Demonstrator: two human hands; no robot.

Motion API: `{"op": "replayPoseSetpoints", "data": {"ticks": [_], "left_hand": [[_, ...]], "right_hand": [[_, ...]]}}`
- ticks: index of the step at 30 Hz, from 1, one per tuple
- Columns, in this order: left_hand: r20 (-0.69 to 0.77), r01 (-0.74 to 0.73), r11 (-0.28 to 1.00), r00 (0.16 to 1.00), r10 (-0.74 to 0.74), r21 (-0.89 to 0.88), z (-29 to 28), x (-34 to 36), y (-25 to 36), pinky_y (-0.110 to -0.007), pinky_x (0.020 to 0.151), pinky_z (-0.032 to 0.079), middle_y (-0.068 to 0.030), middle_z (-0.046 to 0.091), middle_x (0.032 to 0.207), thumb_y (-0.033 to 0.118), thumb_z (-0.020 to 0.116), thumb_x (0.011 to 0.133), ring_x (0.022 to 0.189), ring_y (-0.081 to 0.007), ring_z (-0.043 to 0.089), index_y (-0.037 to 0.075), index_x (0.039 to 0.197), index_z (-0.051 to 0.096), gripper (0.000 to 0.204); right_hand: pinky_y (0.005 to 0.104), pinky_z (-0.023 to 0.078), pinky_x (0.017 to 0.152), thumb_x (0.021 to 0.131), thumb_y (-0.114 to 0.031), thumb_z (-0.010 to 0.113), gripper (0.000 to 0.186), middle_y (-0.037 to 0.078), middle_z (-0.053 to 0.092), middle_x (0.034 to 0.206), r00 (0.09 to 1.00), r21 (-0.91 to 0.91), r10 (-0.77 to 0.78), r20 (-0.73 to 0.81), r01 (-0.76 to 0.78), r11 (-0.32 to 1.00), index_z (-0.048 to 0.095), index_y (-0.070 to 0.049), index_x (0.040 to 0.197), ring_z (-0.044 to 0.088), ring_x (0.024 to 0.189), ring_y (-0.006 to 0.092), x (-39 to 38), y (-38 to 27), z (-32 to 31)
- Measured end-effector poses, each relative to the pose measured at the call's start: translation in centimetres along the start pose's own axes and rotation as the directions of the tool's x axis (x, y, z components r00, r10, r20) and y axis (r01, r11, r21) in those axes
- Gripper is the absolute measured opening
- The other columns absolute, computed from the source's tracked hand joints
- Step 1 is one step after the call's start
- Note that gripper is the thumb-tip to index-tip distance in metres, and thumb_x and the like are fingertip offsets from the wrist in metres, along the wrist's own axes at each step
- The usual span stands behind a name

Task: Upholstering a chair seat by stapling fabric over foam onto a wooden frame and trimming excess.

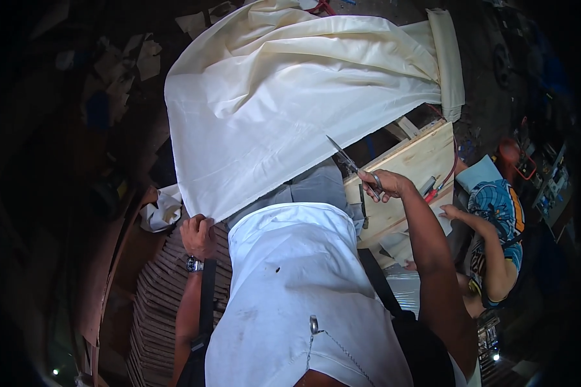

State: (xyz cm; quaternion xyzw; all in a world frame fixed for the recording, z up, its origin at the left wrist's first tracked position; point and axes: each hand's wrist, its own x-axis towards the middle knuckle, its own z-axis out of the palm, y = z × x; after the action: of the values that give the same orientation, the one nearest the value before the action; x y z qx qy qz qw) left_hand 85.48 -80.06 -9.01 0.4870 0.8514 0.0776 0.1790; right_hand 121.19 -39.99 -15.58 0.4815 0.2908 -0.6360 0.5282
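A wide sheet of cream-white fabric (258,135) spreads in front of me, flat toward its near edge and bunched in folds farther off. My left hand (198,236) pinches its near left corner. In my right hand (387,184) is a pair of scissors (346,155), with fingers through the handle loops. The blades point up and left, with the tips over the fabric close to its near edge. They look slightly parted.
The fabric's rolled end (447,64) lies at the far right. Beneath it is a wooden frame with a plywood panel (426,158). A co-worker in a blue patterned shirt (497,213) is at the right. Stacked brown ridged material (161,309) and a crumpled white scrap (161,211) lie at my left.
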Motion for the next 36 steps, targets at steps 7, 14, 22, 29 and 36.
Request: {"op": "replayPoseSetpoints", "data": {"ticks": [7, 14, 22, 29, 36], "left_hand": [[0.021, 0.006, 1.0, 1.0, -0.006, 0.02, -0.7, 0.4, 0.4, -0.042, 0.073, 0.045, -0.0037, 0.064, 0.092, -0.002, 0.075, 0.07, 0.088, -0.027, 0.06, 0.014, 0.083, 0.064, 0.023], [0.066, -0.012, 0.999, 0.998, 0.009, 0.044, -0.9, 0.4, 0.1, -0.043, 0.074, 0.045, -0.0054, 0.064, 0.093, -0.001, 0.074, 0.071, 0.088, -0.0282, 0.059, 0.012, 0.084, 0.065, 0.02], [0.089, -0.038, 0.996, 0.996, 0.031, 0.077, -1.8, 0.8, 0.6, -0.043, 0.076, 0.046, -0.0056, 0.064, 0.093, -0.003, 0.073, 0.072, 0.087, -0.0288, 0.059, 0.012, 0.085, 0.065, 0.021], [0.078, -0.081, 0.993, 0.994, 0.074, 0.09, -3.1, 3.7, 0.6, -0.043, 0.076, 0.048, -0.0056, 0.064, 0.092, -0.003, 0.074, 0.072, 0.088, -0.0291, 0.06, 0.011, 0.086, 0.065, 0.022], [0.68, 0.568, 0.812, 0.65, -0.338, -0.138, -6.5, 9.5, 1.1, -0.033, 0.065, 0.052, -0.0046, 0.069, 0.08, 0.002, 0.076, 0.082, 0.07, -0.0148, 0.064, 0.004, 0.093, 0.064, 0.016]], "right_hand": [[0.0255, 0.04, 0.046, 0.083, -0.086, 0.052, 0.069, -0.005, 0.058, 0.068, 1.0, 0.03, 0.019, 0.01, -0.02, 0.999, 0.057, -0.017, 0.083, 0.06, 0.058, 0.0085, 1.1, 1.3, 0.1], [0.0237, 0.038, 0.045, 0.083, -0.085, 0.053, 0.068, -0.005, 0.057, 0.066, 1.0, 0.071, -0.012, 0.002, 0.012, 0.997, 0.057, -0.017, 0.081, 0.057, 0.055, 0.0075, 0.7, 2.0, -0.4], [0.0234, 0.038, 0.04, 0.085, -0.073, 0.066, 0.06, -0.002, 0.056, 0.062, 0.981, -0.118, -0.167, -0.097, 0.156, 0.981, 0.059, -0.013, 0.079, 0.056, 0.051, 0.0089, 2.4, 2.1, -1.6], [0.0428, 0.054, 0.073, 0.086, -0.065, 0.069, 0.065, 0.019, 0.071, 0.086, 0.828, -0.274, -0.332, -0.451, 0.226, 0.935, 0.063, -0.002, 0.099, 0.07, 0.08, 0.0335, -0.1, 11.7, 4.9], [0.0525, 0.051, 0.09, 0.094, -0.057, 0.061, 0.062, 0.029, 0.069, 0.108, 0.515, 0.221, 0.145, -0.845, 0.089, 0.971, 0.059, 0.002, 0.114, 0.065, 0.105, 0.0466, 6.8, 20.6, 10.7]]}}
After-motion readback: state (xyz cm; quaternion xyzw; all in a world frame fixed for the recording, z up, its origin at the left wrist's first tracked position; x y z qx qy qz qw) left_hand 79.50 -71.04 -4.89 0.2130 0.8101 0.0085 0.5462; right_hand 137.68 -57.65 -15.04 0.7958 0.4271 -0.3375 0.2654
